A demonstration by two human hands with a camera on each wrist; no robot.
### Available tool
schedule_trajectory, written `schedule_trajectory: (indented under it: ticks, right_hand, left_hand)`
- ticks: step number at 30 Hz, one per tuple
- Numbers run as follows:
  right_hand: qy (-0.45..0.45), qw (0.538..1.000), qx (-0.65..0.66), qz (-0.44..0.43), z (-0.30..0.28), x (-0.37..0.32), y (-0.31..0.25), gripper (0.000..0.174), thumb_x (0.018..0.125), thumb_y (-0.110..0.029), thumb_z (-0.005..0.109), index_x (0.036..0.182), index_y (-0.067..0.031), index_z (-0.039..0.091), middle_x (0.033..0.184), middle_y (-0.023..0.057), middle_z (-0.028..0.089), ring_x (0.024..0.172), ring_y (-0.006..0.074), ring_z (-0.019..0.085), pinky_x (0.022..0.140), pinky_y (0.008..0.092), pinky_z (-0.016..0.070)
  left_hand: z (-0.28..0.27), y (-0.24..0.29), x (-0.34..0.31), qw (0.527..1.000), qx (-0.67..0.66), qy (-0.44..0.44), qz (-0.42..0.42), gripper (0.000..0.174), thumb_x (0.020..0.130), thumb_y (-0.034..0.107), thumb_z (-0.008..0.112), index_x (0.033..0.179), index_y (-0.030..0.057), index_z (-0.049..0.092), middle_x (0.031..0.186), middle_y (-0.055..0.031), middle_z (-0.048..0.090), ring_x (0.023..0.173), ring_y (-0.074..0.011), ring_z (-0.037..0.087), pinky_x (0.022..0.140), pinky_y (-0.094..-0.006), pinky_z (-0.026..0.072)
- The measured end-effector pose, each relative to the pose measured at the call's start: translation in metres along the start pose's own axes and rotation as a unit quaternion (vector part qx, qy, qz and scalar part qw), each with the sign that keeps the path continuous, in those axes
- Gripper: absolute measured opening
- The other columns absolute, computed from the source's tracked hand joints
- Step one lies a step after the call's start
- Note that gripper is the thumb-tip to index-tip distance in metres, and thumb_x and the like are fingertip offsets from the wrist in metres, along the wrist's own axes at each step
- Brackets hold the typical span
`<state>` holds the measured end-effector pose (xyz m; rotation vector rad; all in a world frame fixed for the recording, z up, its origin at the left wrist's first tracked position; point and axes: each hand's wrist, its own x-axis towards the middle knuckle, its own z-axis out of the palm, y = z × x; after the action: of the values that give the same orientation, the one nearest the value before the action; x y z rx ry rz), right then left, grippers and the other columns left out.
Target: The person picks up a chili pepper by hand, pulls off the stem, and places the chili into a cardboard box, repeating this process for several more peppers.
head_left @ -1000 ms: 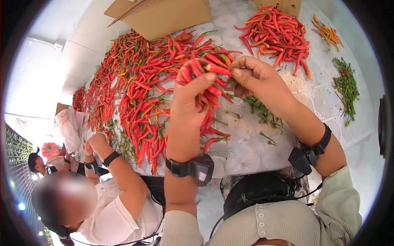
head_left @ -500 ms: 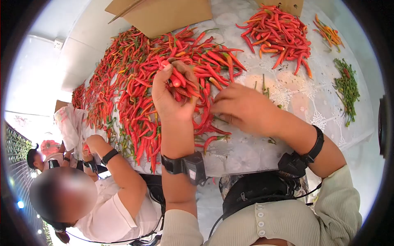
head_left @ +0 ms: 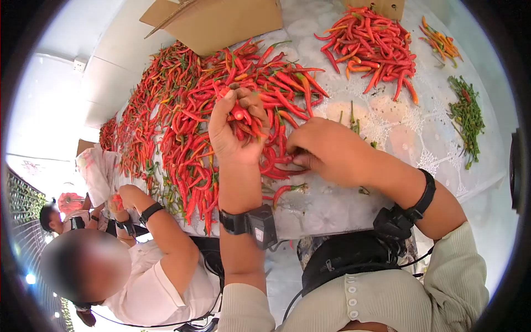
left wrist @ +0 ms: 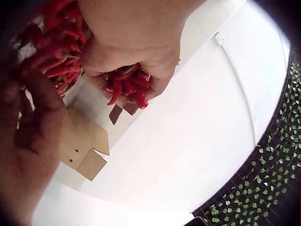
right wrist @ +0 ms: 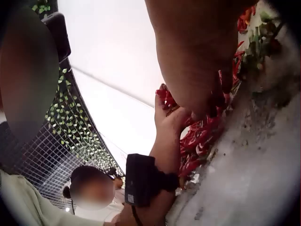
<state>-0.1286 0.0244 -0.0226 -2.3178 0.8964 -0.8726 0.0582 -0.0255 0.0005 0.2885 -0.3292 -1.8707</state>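
The fistful of slim red chilli peppers [head_left: 246,119] is raised above the white patterned counter [head_left: 398,138]. The left hand [head_left: 232,141] curls tight round it, forearm upright. Just beside it the right hand [head_left: 329,149] lies low, pinching a loose red chilli [head_left: 276,166] at the near edge of the sprawling red chilli heap [head_left: 177,127]. Bare counter opens rightward to the green stem pile [head_left: 467,119].

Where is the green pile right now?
In the head view, the green pile lies at the right edge of the table, just below the small orange chillies and right of the right hand.
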Motion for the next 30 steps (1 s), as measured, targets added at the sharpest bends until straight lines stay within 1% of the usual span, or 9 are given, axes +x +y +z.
schedule_trajectory:
  ticks: [4,7,8,11,21,23,26,29,30]
  right_hand:
    - [0.096,0.985,0.129,0.064,-0.012,0.006,-0.001,0.020,0.079,-0.013,0.063,0.095,-0.0026,0.057,0.084,0.0071,0.058,0.075,0.0202,0.056,0.070,0.0304,0.0455]
    - [0.153,0.916,0.347,0.127,-0.017,0.009,0.004,0.021,0.082,-0.016,0.063,0.092,0.0003,0.057,0.081,0.0051,0.061,0.073,0.0132,0.057,0.066,0.0263,0.0457]
    - [0.153,0.902,0.383,0.130,-0.020,0.010,0.006,0.024,0.083,-0.021,0.064,0.093,0.0000,0.058,0.081,0.0015,0.060,0.072,0.0057,0.053,0.065,0.0221,0.0447]
    - [0.169,0.875,0.425,0.158,-0.025,0.011,0.006,0.023,0.083,-0.020,0.064,0.094,0.0002,0.058,0.081,0.0021,0.061,0.072,0.0062,0.054,0.064,0.0211,0.0445]
    - [0.218,0.902,0.346,0.141,-0.022,0.011,0.007,0.021,0.080,-0.015,0.066,0.091,0.0012,0.058,0.078,0.0021,0.061,0.069,0.0051,0.054,0.060,0.0200,0.0434]
    - [0.227,0.912,0.310,0.145,-0.022,0.011,0.003,0.021,0.080,-0.015,0.066,0.090,0.0017,0.058,0.078,0.0024,0.060,0.070,0.0048,0.054,0.061,0.0203,0.0431]
    - [0.279,0.897,0.312,0.141,-0.013,0.014,0.008,0.019,0.079,-0.015,0.066,0.090,-0.0014,0.058,0.077,0.0050,0.060,0.067,0.0096,0.055,0.061,0.0235,0.0438]
    - [0.187,0.961,0.120,0.167,-0.017,0.008,0.008,0.016,0.075,-0.015,0.066,0.087,-0.0055,0.060,0.076,0.0081,0.059,0.070,0.0189,0.056,0.064,0.0315,0.0452]
    - [0.180,0.976,0.056,0.105,-0.014,0.007,0.010,0.015,0.074,-0.015,0.066,0.085,-0.0066,0.060,0.076,0.0086,0.058,0.072,0.0215,0.056,0.065,0.0338,0.0449]
  left_hand:
    - [0.001,0.001,-0.002,0.999,-0.031,-0.013,-0.014,0.017,0.078,0.006,0.058,0.093,0.0029,0.051,0.084,-0.0008,0.054,0.074,-0.0097,0.055,0.064,-0.0262,0.0519]
    - [0.000,0.003,0.002,0.995,0.085,0.013,-0.041,0.017,0.078,0.006,0.057,0.093,0.0018,0.051,0.084,-0.0011,0.053,0.073,-0.0100,0.055,0.064,-0.0255,0.0518]
    - [0.002,-0.001,0.000,0.985,0.155,0.070,-0.034,0.018,0.077,0.005,0.058,0.094,0.0008,0.053,0.084,-0.0034,0.056,0.072,-0.0126,0.058,0.063,-0.0274,0.0524]
    - [0.017,-0.019,-0.004,0.949,0.294,0.108,-0.029,0.012,0.073,0.001,0.060,0.085,0.0016,0.058,0.076,-0.0064,0.060,0.067,-0.0143,0.059,0.059,-0.0257,0.0502]
    - [0.030,-0.024,-0.012,0.934,0.336,0.032,-0.120,0.023,0.071,0.004,0.064,0.093,0.0012,0.056,0.078,-0.0067,0.061,0.063,-0.0162,0.060,0.054,-0.0270,0.0504]
    - [0.023,-0.022,-0.011,0.929,0.356,0.020,-0.104,0.029,0.071,0.004,0.064,0.099,0.0007,0.057,0.083,-0.0088,0.061,0.068,-0.0179,0.060,0.061,-0.0284,0.0503]
    - [0.023,-0.020,-0.013,0.943,0.326,0.030,-0.063,0.035,0.067,0.003,0.067,0.100,0.0003,0.055,0.083,-0.0093,0.060,0.070,-0.0188,0.060,0.065,-0.0306,0.0507]
    - [0.009,-0.015,-0.010,0.965,0.258,0.011,-0.052,0.044,0.064,0.000,0.067,0.105,0.0005,0.052,0.087,-0.0097,0.060,0.072,-0.0200,0.061,0.069,-0.0335,0.0504]
    - [0.007,-0.014,-0.009,0.970,0.241,0.004,-0.040,0.045,0.064,-0.001,0.067,0.106,0.0005,0.052,0.087,-0.0096,0.060,0.073,-0.0202,0.061,0.069,-0.0335,0.0502]
